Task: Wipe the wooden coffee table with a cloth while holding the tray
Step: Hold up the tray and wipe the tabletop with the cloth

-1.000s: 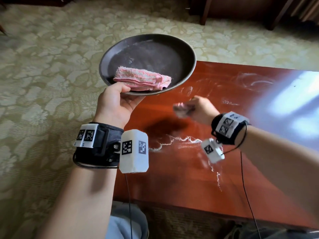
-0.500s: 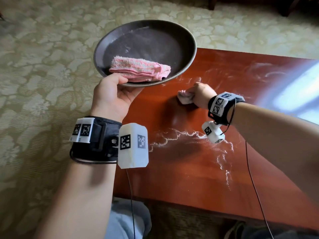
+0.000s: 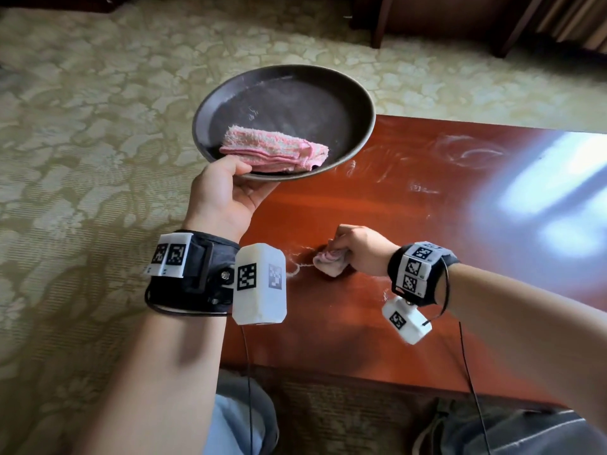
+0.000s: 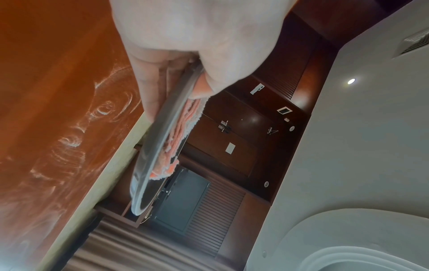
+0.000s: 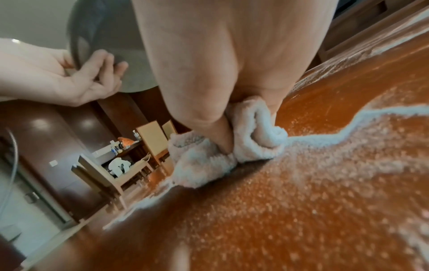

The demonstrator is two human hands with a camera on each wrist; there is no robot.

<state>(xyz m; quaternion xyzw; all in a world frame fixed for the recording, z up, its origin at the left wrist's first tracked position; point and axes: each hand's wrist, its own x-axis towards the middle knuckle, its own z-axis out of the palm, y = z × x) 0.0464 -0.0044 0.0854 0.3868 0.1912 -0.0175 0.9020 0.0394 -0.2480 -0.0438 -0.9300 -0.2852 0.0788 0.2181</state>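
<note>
A round dark tray [image 3: 295,103] [image 4: 153,146] [image 5: 102,36] hangs in the air over the left end of the reddish wooden coffee table [image 3: 427,307]. My left hand [image 3: 226,195] [image 5: 76,82] grips its near rim, thumb on top and fingers underneath. A folded pink towel [image 3: 272,152] [image 4: 178,132] lies in the tray. My right hand [image 3: 361,247] clutches a bunched pale cloth [image 3: 328,261] [image 5: 232,144] and presses it on the table top. White powder streaks [image 3: 295,267] [image 5: 348,117] run beside the cloth.
Faint white swirl marks [image 3: 466,152] cover the far part of the table, and glare lies on its right end. Patterned carpet [image 3: 82,159] surrounds the table. Dark wooden furniture legs [image 3: 377,27] stand at the back. My knees [image 3: 243,418] are under the near edge.
My right hand with the cloth has slid along the table top towards the near edge and the white streak. The tray stays held in my left hand.
</note>
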